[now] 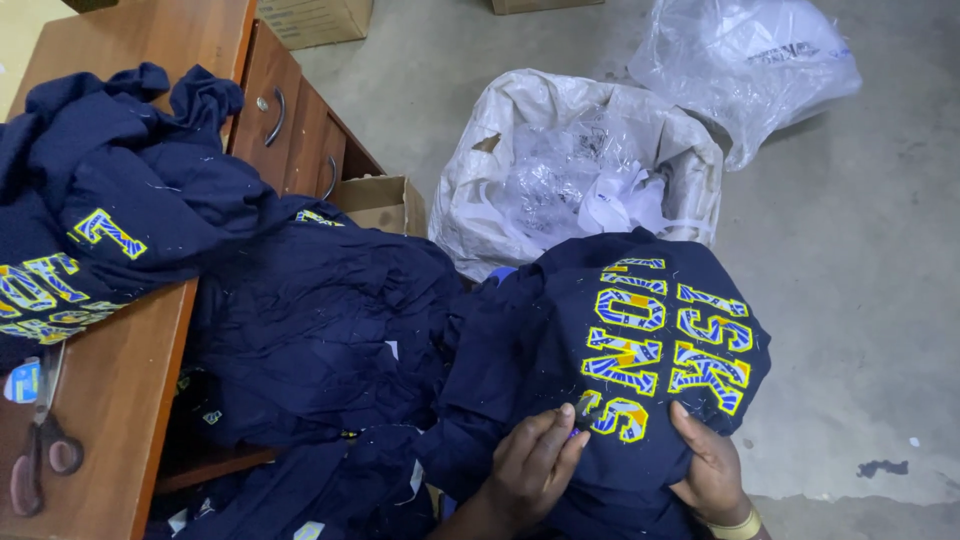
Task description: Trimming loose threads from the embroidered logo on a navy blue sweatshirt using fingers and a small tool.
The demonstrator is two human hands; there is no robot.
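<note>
A navy garment [620,330] with yellow and blue embroidered letters is spread over my lap at the lower right. My left hand [535,465] presses on the cloth just below the letters, its fingertips pinching at the lowest one. My right hand [712,470], with a yellow band at the wrist, grips the fabric's right edge with the thumb on top. More navy garments [310,320] spill from the wooden desk [110,390] down toward my knees.
Scissors [40,440] lie on the desk's near left corner. A white sack [580,170] full of clear plastic wrappers stands on the concrete floor, beside another plastic bag [750,60]. A cardboard box [385,205] sits by the desk drawers [285,120].
</note>
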